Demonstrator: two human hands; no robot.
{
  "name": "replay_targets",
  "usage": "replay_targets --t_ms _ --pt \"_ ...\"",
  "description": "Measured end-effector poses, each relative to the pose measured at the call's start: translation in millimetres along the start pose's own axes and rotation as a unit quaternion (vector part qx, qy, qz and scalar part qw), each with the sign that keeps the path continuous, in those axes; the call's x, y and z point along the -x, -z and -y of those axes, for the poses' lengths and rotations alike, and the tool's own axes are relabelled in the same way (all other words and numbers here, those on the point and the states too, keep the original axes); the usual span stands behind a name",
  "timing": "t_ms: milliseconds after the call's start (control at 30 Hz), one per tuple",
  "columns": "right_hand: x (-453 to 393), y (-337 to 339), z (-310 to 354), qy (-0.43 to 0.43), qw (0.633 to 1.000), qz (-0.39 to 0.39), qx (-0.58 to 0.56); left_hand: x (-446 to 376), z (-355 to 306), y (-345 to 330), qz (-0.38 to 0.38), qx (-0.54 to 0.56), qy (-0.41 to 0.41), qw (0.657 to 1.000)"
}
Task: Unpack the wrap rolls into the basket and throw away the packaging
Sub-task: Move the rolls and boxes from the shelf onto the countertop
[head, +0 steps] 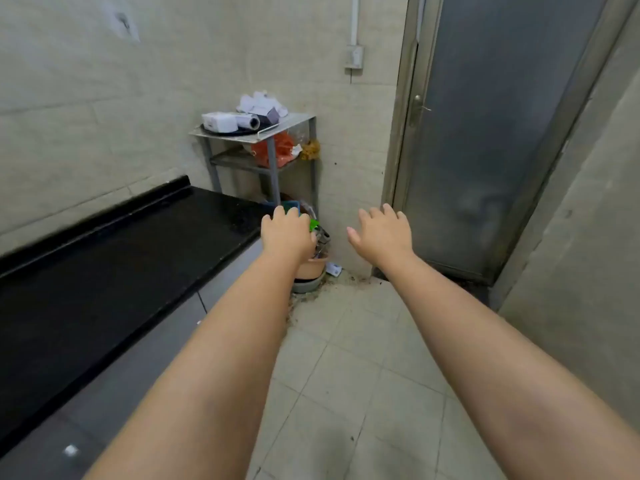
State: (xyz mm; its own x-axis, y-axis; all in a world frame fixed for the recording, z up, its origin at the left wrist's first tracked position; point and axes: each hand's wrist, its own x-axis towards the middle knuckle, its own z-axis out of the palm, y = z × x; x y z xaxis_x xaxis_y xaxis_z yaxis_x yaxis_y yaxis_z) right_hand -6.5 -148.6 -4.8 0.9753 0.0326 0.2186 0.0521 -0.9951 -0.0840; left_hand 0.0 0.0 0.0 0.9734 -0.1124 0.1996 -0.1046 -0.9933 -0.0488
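Note:
My left hand [287,233] reaches over a pink bin [311,266] on the floor in the corner, fingers curled down. A green scrap of packaging [314,224] shows between its thumb and fingers. My right hand [381,237] hovers to the right of the bin, fingers spread, holding nothing. On top of a metal shelf [298,118] against the wall lie a wrap roll [251,122] and a white box [220,121] in a dark shallow basket [239,132]. Behind them are crumpled white wrappers [261,102].
A black countertop [104,258] runs along the left, ending just before the bin. The shelf's lower level holds an orange bag [273,150]. A blue container [291,204] sits behind my left hand. A frosted door [485,133] stands shut on the right. The floor is pale tile [363,358].

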Motion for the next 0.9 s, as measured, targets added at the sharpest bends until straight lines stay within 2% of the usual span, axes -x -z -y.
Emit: replay_targets --t_ms 167,300,567,900 --pt "-33.2 -43.0 -7.2 0.000 0.998 0.056 -0.003 -33.6 3.1 -36.9 0.054 -0.009 0.017 0.998" --pt "-102.6 -59.4 -6.6 0.015 0.998 0.054 -0.002 -97.4 16.0 -55.3 0.045 0.001 0.028 0.999" --pt "-312.9 -86.4 16.0 0.041 0.998 0.054 0.006 -287.9 80.3 -75.4 0.038 0.008 0.067 0.997" --pt "-561.3 -107.9 38.3 0.081 0.995 -0.005 -0.053 -503.0 159.2 -91.8 0.010 0.013 0.154 0.988"
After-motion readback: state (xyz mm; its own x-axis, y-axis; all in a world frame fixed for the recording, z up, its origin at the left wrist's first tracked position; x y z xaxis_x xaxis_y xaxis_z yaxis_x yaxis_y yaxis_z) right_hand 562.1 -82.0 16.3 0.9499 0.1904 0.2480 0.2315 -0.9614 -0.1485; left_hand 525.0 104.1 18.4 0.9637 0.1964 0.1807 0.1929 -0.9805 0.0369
